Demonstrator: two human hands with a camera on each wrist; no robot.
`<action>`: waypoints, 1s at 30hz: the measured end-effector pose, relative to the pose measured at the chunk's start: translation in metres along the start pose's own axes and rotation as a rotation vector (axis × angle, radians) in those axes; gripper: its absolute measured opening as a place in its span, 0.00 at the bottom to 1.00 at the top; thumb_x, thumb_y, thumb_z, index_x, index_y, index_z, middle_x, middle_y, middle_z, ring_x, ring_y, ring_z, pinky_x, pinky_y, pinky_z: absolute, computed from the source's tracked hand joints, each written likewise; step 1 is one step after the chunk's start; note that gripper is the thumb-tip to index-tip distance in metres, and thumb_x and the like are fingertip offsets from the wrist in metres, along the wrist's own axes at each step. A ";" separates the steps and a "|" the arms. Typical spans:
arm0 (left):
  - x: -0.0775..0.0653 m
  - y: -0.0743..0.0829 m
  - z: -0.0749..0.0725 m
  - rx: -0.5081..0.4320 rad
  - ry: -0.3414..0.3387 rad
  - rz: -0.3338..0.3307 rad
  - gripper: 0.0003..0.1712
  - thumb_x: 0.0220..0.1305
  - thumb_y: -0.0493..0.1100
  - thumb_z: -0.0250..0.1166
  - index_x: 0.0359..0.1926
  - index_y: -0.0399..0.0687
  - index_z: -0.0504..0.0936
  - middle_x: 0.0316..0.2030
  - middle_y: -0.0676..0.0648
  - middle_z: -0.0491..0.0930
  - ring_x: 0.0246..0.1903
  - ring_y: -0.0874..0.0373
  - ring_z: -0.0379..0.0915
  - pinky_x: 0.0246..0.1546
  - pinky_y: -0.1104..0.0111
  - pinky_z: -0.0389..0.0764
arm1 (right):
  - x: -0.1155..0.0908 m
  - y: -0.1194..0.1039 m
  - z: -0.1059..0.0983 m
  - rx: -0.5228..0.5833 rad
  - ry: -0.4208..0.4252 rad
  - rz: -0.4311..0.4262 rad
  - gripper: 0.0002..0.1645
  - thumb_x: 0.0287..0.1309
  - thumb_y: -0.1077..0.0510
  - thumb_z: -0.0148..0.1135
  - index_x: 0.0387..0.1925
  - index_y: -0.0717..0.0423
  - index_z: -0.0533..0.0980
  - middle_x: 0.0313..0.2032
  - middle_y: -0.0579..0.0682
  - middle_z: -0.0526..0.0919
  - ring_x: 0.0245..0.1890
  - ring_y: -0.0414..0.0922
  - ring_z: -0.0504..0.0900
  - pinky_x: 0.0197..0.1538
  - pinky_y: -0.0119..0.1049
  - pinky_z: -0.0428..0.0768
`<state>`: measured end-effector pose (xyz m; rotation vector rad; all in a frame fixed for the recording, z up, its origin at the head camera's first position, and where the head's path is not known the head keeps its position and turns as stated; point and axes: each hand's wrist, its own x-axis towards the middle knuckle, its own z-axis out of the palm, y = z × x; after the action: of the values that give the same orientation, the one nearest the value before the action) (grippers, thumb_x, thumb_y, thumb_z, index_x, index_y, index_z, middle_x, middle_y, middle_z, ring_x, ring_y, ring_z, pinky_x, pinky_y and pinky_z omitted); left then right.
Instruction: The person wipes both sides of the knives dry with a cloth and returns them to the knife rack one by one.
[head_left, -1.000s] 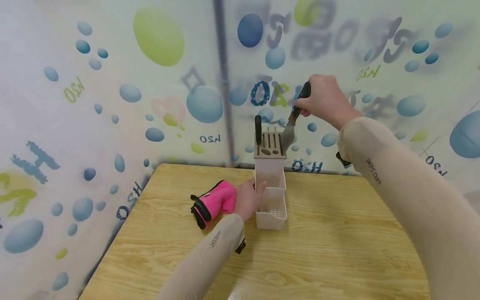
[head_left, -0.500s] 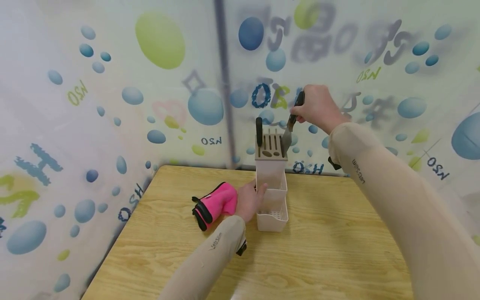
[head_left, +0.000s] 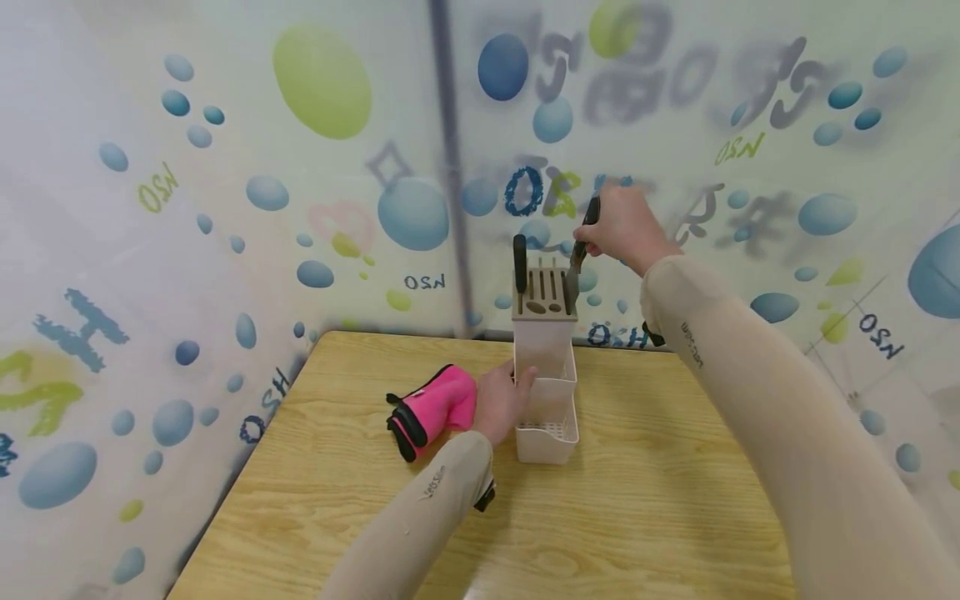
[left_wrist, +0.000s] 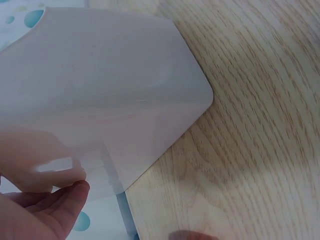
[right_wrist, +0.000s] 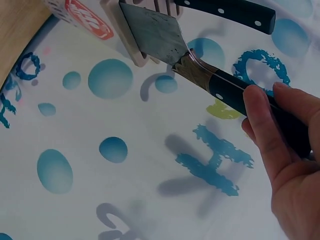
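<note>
A pale knife holder (head_left: pixel 542 346) stands upright on the table, with a slotted grey-brown top and two open trays stepped down its front. My left hand (head_left: pixel 501 400) grips its left side, thumb toward the front; fingertips (left_wrist: pixel 72 200) show at its edge in the left wrist view. Above the top, my right hand (head_left: pixel 626 225) holds a kitchen knife (right_wrist: pixel 155 35) by its black riveted handle. Its broad blade points down, the lower part hidden in the rightmost slot. Another black-handled knife (head_left: pixel 520 265) stands in the leftmost slot.
Left of the holder, beside my left hand, lies a pink bundle with black trim (head_left: pixel 442 400). The wooden table (head_left: pixel 645 500) meets a wall covering (head_left: pixel 360 100) printed with bubbles and letters close behind the holder.
My right hand has moved down and slightly left, and the knife's blade has sunk deeper into the slot. My left hand stays on the holder.
</note>
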<state>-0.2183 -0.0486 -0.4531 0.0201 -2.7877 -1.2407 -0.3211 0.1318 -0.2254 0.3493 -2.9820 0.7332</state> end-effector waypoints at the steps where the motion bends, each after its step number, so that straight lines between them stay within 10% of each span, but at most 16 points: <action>1: 0.000 0.000 0.000 0.006 0.002 0.003 0.22 0.77 0.55 0.60 0.57 0.43 0.84 0.49 0.40 0.88 0.48 0.46 0.86 0.50 0.52 0.86 | 0.001 0.001 0.002 -0.001 0.001 -0.002 0.16 0.69 0.55 0.66 0.43 0.68 0.78 0.26 0.56 0.88 0.26 0.47 0.87 0.41 0.45 0.85; 30: 0.000 0.000 0.000 0.042 0.020 0.025 0.21 0.77 0.54 0.60 0.56 0.43 0.85 0.47 0.41 0.89 0.47 0.47 0.86 0.49 0.54 0.86 | 0.012 0.015 0.044 0.057 0.027 -0.007 0.15 0.70 0.56 0.64 0.45 0.66 0.74 0.27 0.60 0.87 0.24 0.48 0.85 0.46 0.49 0.85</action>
<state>-0.2181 -0.0484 -0.4534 0.0014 -2.7878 -1.1695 -0.3360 0.1221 -0.2698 0.3489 -2.9382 0.8165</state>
